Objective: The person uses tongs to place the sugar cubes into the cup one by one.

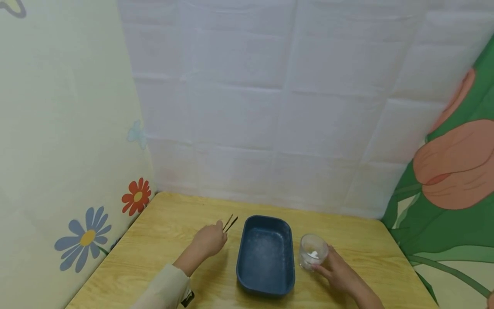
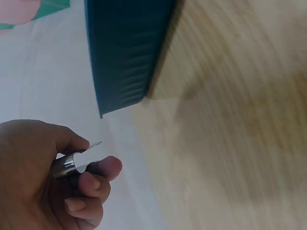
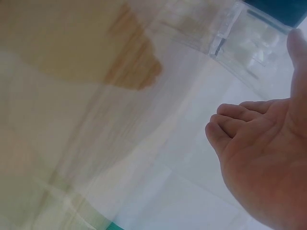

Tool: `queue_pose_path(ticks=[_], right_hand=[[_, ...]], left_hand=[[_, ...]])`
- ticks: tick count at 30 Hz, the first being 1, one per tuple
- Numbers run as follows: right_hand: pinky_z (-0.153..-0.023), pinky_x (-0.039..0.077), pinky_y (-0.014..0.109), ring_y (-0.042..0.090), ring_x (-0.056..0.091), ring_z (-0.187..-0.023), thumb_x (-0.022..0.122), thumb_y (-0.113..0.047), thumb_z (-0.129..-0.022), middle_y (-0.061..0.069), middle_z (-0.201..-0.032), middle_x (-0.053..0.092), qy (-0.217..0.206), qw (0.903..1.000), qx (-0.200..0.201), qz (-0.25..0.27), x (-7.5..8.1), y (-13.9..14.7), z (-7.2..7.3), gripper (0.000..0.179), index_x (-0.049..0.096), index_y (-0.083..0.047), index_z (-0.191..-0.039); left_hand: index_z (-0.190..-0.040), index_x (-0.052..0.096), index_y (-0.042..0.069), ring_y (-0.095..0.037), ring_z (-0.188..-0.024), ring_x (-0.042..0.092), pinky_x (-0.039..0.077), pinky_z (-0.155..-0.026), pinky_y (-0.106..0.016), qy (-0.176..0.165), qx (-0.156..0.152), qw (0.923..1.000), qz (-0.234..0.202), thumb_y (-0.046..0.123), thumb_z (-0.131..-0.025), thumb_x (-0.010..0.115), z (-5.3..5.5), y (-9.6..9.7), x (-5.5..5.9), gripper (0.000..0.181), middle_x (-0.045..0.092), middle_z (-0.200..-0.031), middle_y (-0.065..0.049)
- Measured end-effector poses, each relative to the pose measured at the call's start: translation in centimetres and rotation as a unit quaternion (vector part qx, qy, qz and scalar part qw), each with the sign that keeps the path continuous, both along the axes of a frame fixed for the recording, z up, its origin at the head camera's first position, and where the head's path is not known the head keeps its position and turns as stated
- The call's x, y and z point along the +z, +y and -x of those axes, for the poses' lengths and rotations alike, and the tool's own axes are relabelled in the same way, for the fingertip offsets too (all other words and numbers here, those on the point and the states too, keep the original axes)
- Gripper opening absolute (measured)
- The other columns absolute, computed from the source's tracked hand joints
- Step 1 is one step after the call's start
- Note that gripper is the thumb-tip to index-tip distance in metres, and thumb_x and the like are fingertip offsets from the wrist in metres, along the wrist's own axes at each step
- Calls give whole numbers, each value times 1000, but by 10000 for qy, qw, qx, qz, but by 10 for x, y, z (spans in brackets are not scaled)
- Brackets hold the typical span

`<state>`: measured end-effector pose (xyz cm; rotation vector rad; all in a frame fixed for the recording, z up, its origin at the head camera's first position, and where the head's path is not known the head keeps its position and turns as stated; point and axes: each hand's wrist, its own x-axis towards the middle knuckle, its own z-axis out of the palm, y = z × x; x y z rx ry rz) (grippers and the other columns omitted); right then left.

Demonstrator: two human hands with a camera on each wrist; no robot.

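Note:
My left hand [image 1: 210, 240] holds small metal tongs [image 1: 230, 223] between thumb and fingers, their two slim arms apart and pointing away from me. In the left wrist view, the shiny rounded bend of the tongs [image 2: 67, 165] lies inside the hand. Nothing sits between the tips. My right hand [image 1: 339, 272] is beside a clear glass [image 1: 306, 264], its thumb overlapping the near side. Its fingers look fairly straight in the right wrist view, with a gap showing between them and the glass [image 3: 247, 43]. Inside the glass lies a small white lump [image 1: 314, 254].
Between the hands stands a deep dark blue rectangular dish [image 1: 266, 257], with nothing visible in it. Everything rests on a wood-patterned table [image 1: 177, 214]. A white creased sheet [image 1: 247, 107] hangs behind it, and flower-printed sheets [image 1: 58, 150] border the sides.

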<state>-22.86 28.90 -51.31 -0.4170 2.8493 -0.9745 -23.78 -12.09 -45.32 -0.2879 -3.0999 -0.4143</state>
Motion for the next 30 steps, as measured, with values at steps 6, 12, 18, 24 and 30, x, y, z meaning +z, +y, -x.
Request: queue_pose_path(ticks=[6,12,18,24,30], right_hand=[[-109,29,69,54,36,-139,68,-47,-94,35,-151,37,-67,10000,-48,-33,-1,0,-1,88,29,2,-155],[-109,30,69,53,38,-139,68,-47,-94,33,-150,40,-72,10000,-46,-41,-2,0,-1,87,30,1,-155],[-110,30,68,52,39,-138,70,-46,-93,33,-149,42,16,10000,-19,7,-2,0,-1,86,31,1,-155],[-109,32,67,48,44,-136,70,-45,-93,28,-145,48,-55,9999,-73,75,-2,-2,-1,83,34,0,-153],[-110,32,66,48,43,-137,70,-45,-93,28,-145,48,-31,9999,-111,-15,-3,-2,-1,83,34,1,-153]], left_hand=[[-111,56,-8,-18,-49,49,45,-48,-37,302,-38,9994,158,21,-102,56,-6,-7,-19,30,50,-60,-6],[-104,56,-7,-24,-50,54,48,-49,-41,492,5,9984,276,19,-99,60,-10,-8,-29,26,53,-61,-9],[-98,56,-5,-24,-51,54,49,-49,-40,256,181,9992,230,19,-99,60,-10,-7,-32,24,53,-62,-10],[-97,54,-4,-31,-57,58,51,-55,-46,53,274,9996,92,17,-99,57,-8,-11,-42,22,55,-65,-13],[-86,50,0,-31,-56,57,51,-54,-46,140,177,9997,92,14,-99,56,-9,-10,-46,20,52,-64,-12]])
